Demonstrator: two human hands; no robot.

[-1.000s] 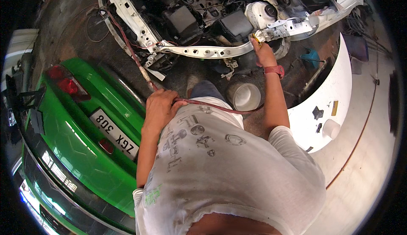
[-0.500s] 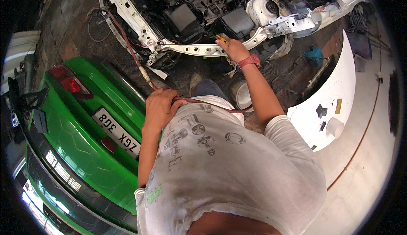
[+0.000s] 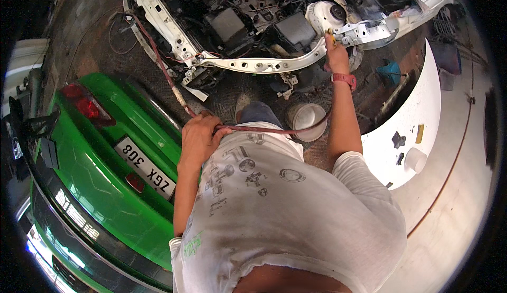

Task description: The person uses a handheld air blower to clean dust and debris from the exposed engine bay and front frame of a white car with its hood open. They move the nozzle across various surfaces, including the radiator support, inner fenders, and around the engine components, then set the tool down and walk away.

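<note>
My left hand (image 3: 200, 133) is closed around a dark red hose (image 3: 264, 129) in front of my waist. The hose runs up from it toward the far left and loops across my front to behind my right forearm. My right hand (image 3: 336, 55) is raised at the right end of the white front crossmember (image 3: 259, 66) of a stripped car. It grips a small yellow tool (image 3: 329, 33) that looks like an air blow gun, mostly hidden by the fingers. Close beyond it is the white strut tower (image 3: 325, 17).
A green car rear section (image 3: 100, 161) with a red tail light stands at my left. A white bucket (image 3: 307, 117) is by my legs. To the right lies a white curved panel (image 3: 412, 118), with a teal object (image 3: 389, 71) beyond it. Black boxes (image 3: 227, 26) fill the engine bay.
My right hand has moved right along the crossmember, from its middle to its right end, with the yellow tool. The hose loop has shifted right; my left hand stays nearly in place.
</note>
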